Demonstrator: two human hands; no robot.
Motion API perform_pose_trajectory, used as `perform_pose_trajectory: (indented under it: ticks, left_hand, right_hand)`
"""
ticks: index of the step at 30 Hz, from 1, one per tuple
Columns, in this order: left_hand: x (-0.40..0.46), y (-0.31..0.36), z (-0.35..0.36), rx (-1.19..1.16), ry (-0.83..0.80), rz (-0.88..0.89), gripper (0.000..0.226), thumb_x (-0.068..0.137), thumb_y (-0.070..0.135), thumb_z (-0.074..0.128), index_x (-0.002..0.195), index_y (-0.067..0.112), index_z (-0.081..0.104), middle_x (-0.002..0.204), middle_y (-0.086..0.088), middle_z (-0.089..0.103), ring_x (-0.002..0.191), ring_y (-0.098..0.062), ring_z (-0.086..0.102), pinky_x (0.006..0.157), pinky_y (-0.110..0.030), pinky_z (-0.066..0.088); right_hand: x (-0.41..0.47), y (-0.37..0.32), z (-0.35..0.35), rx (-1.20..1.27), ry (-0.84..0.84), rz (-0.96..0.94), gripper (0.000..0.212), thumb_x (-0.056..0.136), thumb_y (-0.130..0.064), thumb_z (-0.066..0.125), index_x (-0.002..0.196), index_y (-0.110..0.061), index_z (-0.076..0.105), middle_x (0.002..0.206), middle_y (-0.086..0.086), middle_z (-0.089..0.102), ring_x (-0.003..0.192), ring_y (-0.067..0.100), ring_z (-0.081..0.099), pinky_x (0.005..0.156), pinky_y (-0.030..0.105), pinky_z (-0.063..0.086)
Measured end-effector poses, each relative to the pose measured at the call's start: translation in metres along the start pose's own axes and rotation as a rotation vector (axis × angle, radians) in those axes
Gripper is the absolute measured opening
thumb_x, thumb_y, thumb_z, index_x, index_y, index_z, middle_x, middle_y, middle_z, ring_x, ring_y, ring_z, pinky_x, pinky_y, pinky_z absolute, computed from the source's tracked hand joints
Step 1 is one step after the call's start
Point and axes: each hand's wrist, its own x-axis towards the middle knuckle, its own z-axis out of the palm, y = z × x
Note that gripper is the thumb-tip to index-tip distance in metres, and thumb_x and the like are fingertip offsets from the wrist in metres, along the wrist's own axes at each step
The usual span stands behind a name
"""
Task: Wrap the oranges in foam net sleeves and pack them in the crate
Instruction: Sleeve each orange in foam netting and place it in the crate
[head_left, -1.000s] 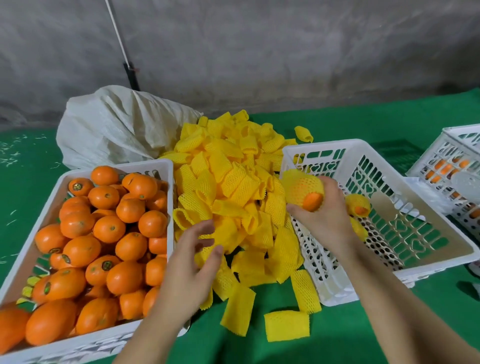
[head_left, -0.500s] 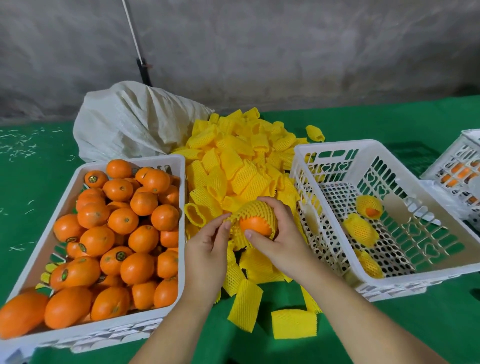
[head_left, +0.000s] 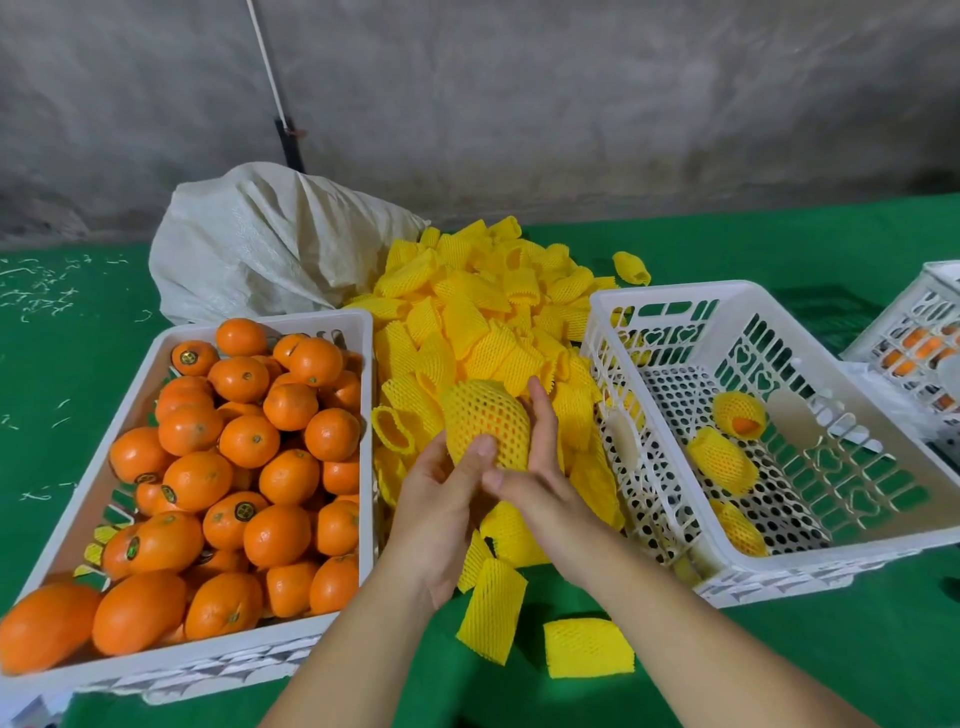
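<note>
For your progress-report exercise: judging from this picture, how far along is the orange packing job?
Early. Done: three wrapped oranges lie in the right crate. In hand: the left hand and right hand hold a netted orange. Left: the left crate is heaped with bare oranges, and many sleeves wait.

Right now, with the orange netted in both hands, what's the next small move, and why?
Probably carry the sleeved orange right and set it in the white crate. The net already covers it, both the left hand and right hand grip it, and three wrapped oranges lie there with room beside them.
</note>
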Motion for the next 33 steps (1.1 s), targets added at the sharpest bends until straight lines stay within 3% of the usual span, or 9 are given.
perform_pose_trajectory:
  ticks: [3, 7, 9, 13, 16, 19, 24, 29, 33]
  left_hand:
    - [-0.005, -0.003, 0.003, 0.130, -0.029, 0.092, 0.056, 0.102, 0.038, 0.062, 0.151, 0.014, 0.051, 0.145, -0.006, 0.064, 0.136, -0.027, 0.060, 0.116, -0.056, 0.046]
    - [0.004, 0.012, -0.026, 0.619, -0.335, 0.061, 0.083, 0.095, 0.061, 0.064, 0.162, 0.056, 0.015, 0.175, 0.016, 0.010, 0.150, -0.010, 0.041, 0.117, -0.045, 0.045]
    - [0.010, 0.026, -0.053, 0.933, -0.311, 0.047, 0.095, 0.085, 0.074, 0.069, 0.157, 0.067, 0.008, 0.168, 0.032, -0.011, 0.147, -0.006, 0.036, 0.113, -0.033, 0.044]
    - [0.013, 0.035, -0.122, 1.575, 0.306, 0.127, 0.069, 0.100, 0.050, 0.060, 0.161, 0.036, 0.033, 0.162, -0.009, 0.035, 0.141, -0.037, 0.039, 0.115, -0.050, 0.035]
    - [0.001, 0.029, -0.156, 1.832, 0.361, 0.045, 0.072, 0.101, 0.051, 0.054, 0.165, 0.026, 0.031, 0.142, -0.020, 0.057, 0.114, -0.049, 0.057, 0.095, -0.057, 0.050]
    - [-0.008, 0.021, -0.165, 1.882, 0.287, 0.153, 0.079, 0.091, 0.054, 0.049, 0.154, 0.007, 0.050, 0.121, -0.024, 0.068, 0.083, -0.050, 0.065, 0.070, -0.054, 0.055]
    - [-0.021, 0.013, -0.174, 1.905, 0.440, 0.034, 0.068, 0.073, 0.025, 0.089, 0.137, 0.020, 0.068, 0.134, -0.017, 0.062, 0.112, -0.051, 0.059, 0.094, -0.065, 0.048]
    - [-0.033, -0.002, -0.191, 1.666, 0.426, 0.222, 0.082, 0.075, -0.003, 0.086, 0.149, 0.017, 0.055, 0.125, -0.022, 0.060, 0.114, -0.053, 0.055, 0.093, -0.070, 0.046]
    - [-0.033, 0.007, -0.173, 1.131, 0.550, 0.378, 0.053, 0.101, 0.046, 0.064, 0.149, 0.047, 0.041, 0.143, 0.000, 0.055, 0.132, -0.030, 0.053, 0.095, -0.054, 0.051]
  right_hand:
    - [0.004, -0.005, 0.001, 0.144, 0.120, 0.104, 0.113, 0.055, -0.084, 0.081, 0.151, -0.048, 0.033, 0.147, -0.014, 0.055, 0.126, 0.002, 0.059, 0.093, 0.022, 0.052]
    - [0.006, 0.002, -0.017, 0.399, 0.084, 0.131, 0.098, 0.067, -0.053, 0.093, 0.149, -0.028, 0.045, 0.142, 0.001, 0.065, 0.131, 0.022, 0.062, 0.101, 0.041, 0.055]
    - [0.009, 0.007, -0.041, 0.467, 0.202, 0.125, 0.104, 0.066, -0.053, 0.094, 0.152, -0.030, 0.041, 0.143, 0.001, 0.063, 0.129, 0.026, 0.063, 0.103, 0.052, 0.054]
    - [0.017, 0.011, -0.115, 0.038, 0.656, 0.179, 0.108, 0.064, -0.064, 0.091, 0.153, -0.041, 0.034, 0.149, -0.003, 0.053, 0.131, 0.025, 0.056, 0.107, 0.050, 0.048]
    - [0.019, 0.032, -0.170, -0.248, 0.886, 0.332, 0.099, 0.084, -0.044, 0.085, 0.158, -0.037, 0.020, 0.164, 0.010, 0.018, 0.140, 0.040, 0.040, 0.097, 0.046, 0.045]
    - [0.016, 0.051, -0.186, -0.306, 0.919, 0.445, 0.091, 0.098, -0.025, 0.070, 0.164, -0.034, 0.007, 0.167, 0.014, 0.002, 0.133, 0.045, 0.043, 0.086, 0.038, 0.043]
    - [0.012, 0.064, -0.182, -0.524, 0.811, 0.464, 0.083, 0.103, -0.040, 0.056, 0.166, -0.031, 0.004, 0.171, 0.004, -0.007, 0.148, 0.041, 0.028, 0.093, 0.043, 0.043]
    - [0.011, 0.056, -0.168, -1.075, 0.645, 0.408, 0.089, 0.097, -0.049, 0.057, 0.164, -0.031, 0.002, 0.169, 0.008, -0.013, 0.151, 0.047, 0.010, 0.118, 0.061, 0.028]
    - [0.023, 0.059, -0.139, -1.332, 0.506, 0.095, 0.087, 0.090, -0.042, 0.066, 0.162, -0.033, 0.018, 0.169, 0.012, -0.002, 0.148, 0.039, 0.015, 0.114, 0.060, 0.028]
